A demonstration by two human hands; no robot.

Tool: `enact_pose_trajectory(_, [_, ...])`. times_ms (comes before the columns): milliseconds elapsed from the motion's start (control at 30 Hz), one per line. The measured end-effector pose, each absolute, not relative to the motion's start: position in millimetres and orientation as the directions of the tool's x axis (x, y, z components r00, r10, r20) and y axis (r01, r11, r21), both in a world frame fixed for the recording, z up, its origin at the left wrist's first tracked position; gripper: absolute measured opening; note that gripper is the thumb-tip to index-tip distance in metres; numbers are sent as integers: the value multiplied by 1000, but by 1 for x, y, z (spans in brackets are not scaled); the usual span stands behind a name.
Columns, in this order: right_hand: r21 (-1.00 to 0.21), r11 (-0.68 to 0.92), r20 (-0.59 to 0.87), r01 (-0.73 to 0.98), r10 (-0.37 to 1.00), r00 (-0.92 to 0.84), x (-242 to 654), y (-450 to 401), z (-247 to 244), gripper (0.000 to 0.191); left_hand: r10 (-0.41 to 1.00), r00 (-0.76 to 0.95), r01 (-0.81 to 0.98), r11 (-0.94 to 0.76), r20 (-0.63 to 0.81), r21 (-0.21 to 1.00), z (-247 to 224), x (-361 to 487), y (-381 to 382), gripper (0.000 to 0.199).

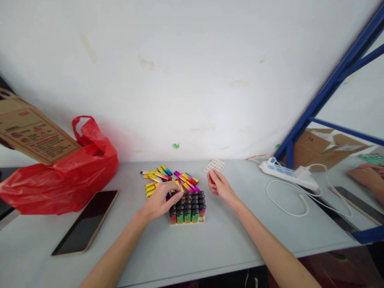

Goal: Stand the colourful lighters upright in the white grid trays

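Note:
Several black-topped lighters (187,216) with shiny coloured bodies stand upright in rows in a white holder (187,223). One slot at its front right corner holds no lighter. My left hand (160,198) reaches over the back left of the rows, thumb and fingers closed around a lighter there; its fingertips are partly hidden. Behind that hand lies a loose pile of shiny lighters (156,176) in gold, pink and blue. My right hand (221,187) is closed, right of the rows; what its fingers hold, if anything, is hidden. Just beyond it lies a white tray with holes (216,164).
On the left are a red plastic bag (90,164), a cardboard box (36,132) and a dark-screened tablet (87,220). To the right lie a white power strip (288,174) and cable, beside a blue metal frame (324,90). Another person's hand (367,176) shows beyond it.

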State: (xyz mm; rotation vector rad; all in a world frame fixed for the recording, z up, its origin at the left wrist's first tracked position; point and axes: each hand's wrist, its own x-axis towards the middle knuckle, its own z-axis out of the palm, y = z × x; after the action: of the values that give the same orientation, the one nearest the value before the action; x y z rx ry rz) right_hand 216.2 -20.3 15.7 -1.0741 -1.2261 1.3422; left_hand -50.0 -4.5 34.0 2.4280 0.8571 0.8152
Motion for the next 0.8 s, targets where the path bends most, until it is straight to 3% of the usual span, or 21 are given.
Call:
enact_pose_trajectory(300, [-922,162,199,351,977,74,208,-44,-5,55,673,634,419,-713,381,563,32,-50,-2,40])
enact_pose_trajectory(533, [-869,254,293,424,956,28,203,-49,-1,40,696,623,438,-689,358,577,33,-50,-2,43])
enact_pose_trajectory(800, [-860,254,307,442,950,52,206,-51,4,50,710,610,462,-680,352,570,31,-51,-2,42])
